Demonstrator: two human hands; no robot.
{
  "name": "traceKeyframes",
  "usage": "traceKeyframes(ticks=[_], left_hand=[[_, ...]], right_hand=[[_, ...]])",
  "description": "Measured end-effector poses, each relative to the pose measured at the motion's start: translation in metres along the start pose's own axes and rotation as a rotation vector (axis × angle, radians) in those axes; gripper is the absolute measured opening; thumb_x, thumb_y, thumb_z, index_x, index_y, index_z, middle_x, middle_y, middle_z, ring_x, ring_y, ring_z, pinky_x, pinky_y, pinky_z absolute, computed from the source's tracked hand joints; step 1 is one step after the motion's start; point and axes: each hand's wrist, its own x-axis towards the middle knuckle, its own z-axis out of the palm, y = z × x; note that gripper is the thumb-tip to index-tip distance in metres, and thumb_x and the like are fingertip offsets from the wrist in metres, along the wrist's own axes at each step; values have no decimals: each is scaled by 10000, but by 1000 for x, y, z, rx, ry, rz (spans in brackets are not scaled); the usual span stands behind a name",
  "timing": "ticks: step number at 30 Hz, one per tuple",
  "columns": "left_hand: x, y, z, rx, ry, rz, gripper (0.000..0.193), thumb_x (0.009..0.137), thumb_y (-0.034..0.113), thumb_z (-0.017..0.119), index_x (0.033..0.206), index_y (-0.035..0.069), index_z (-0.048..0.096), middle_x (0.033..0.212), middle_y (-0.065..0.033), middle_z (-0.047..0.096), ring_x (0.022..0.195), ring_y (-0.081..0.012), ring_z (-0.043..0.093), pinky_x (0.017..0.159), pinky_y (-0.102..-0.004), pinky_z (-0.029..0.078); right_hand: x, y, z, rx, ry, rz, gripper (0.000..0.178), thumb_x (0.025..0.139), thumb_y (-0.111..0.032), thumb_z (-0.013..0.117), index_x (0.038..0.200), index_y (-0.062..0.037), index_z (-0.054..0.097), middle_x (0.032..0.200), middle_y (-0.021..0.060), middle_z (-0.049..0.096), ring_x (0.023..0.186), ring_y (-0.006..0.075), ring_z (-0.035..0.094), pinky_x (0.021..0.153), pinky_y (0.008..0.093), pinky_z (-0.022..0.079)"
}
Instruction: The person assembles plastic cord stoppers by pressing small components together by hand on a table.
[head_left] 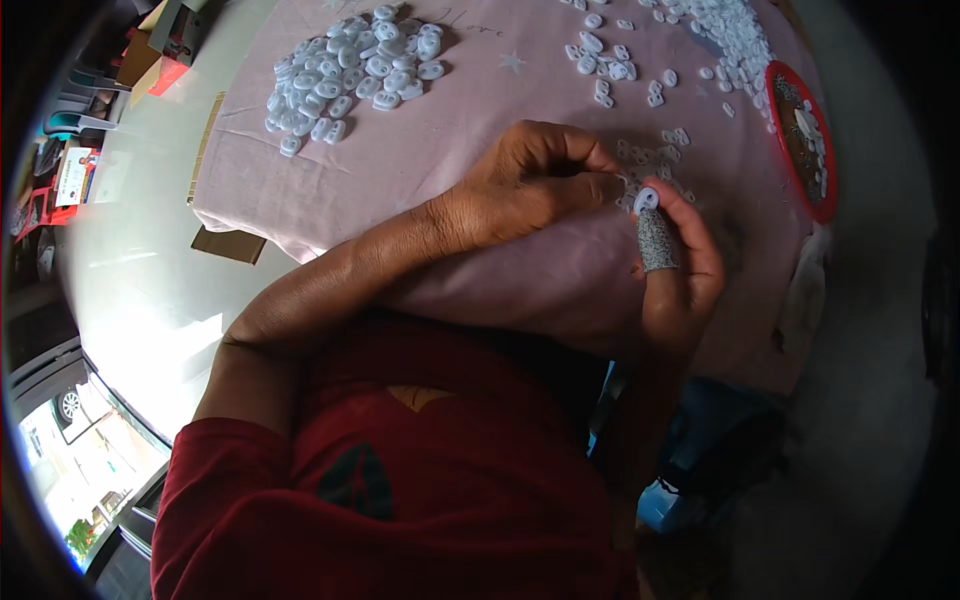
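My right hand [680,262] holds a small white plastic piece [646,199] between thumb and forefinger; the thumb wears a grey speckled finger cot [656,240]. My left hand [535,180] reaches across with its fingertips pinched together at that same piece, and whether it holds something small of its own I cannot tell. Both hands hover over a pink cloth [480,110] on the table. A few loose white pieces [655,157] lie just beyond my fingers.
A large heap of white plastic pieces [350,75] lies at the cloth's far left; scattered ones [605,60] and another heap [735,35] lie far right. A red-rimmed tray [800,140] sits at the right edge. Boxes [160,45] stand on the floor at left.
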Motion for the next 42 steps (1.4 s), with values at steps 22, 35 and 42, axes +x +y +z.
traceKeyframes(ticks=[22, 35, 42], left_hand=[[0, 2, 2, 85, -57, 55, 118, 898, 61, 613, 972, -5, 676, 792, -34, 660, 783, -72, 602, 740, -234, 494], [-3, -3, 5, 129, 5, 59, 85, 896, 45, 604, 892, -2, 674, 708, -18, 626, 708, -53, 564, 672, -226, 472], [-3, -5, 5, 164, 11, 97, 75, 882, 23, 610, 888, -6, 679, 696, -18, 624, 689, -54, 560, 651, -225, 471]], right_hand=[[3, 3, -3, -82, -90, -181, 343, 830, 137, 500, 1159, 88, 587, 1114, 129, 622, 1055, 165, 577, 935, 270, 441], [2, 6, 1, -145, -61, -243, 337, 813, 141, 518, 1123, 61, 626, 1071, 115, 642, 1000, 148, 597, 884, 256, 460], [3, 3, 2, -182, -65, -229, 372, 770, 157, 498, 1099, 56, 638, 1031, 111, 661, 978, 150, 611, 869, 252, 463]])
